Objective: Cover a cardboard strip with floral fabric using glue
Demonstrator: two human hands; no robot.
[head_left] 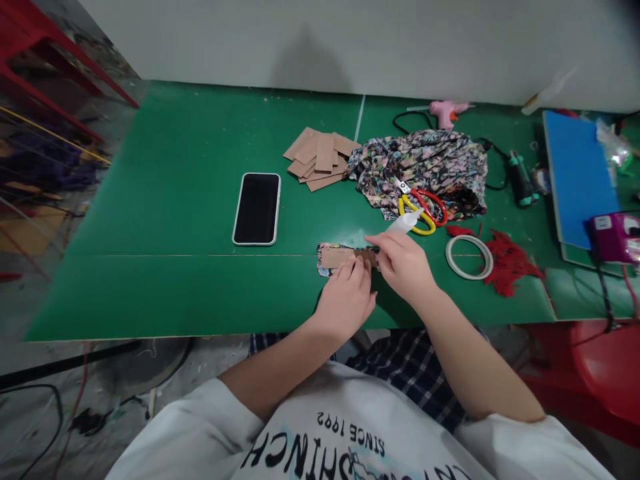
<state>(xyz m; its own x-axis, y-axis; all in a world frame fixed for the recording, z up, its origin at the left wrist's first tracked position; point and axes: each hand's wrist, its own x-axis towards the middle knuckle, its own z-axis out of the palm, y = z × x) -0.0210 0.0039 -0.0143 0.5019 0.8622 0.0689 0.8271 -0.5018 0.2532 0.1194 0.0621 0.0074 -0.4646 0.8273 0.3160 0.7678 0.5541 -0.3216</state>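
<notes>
A small cardboard strip [336, 257] lies on a piece of floral fabric [325, 272] near the table's front edge. My left hand [346, 299] presses on the strip from above, fingers laid flat across it. At the strip's right end is my right hand [406, 264], index finger pointing left over the far edge and the other fingers curled; what they hold, if anything, is hidden. Just behind that hand shows the white nozzle of a glue bottle [404, 221]. Yellow-and-red-handled scissors [424, 208] rest partly on a crumpled floral cloth [425, 160].
Cardboard pieces [320, 157] are piled beside the cloth. A phone [257, 209] lies to the left. Rightward are a tape roll [450, 257], red scraps [510, 263], a pink glue gun [445, 113], a green-handled tool [521, 179] and a blue board [577, 177].
</notes>
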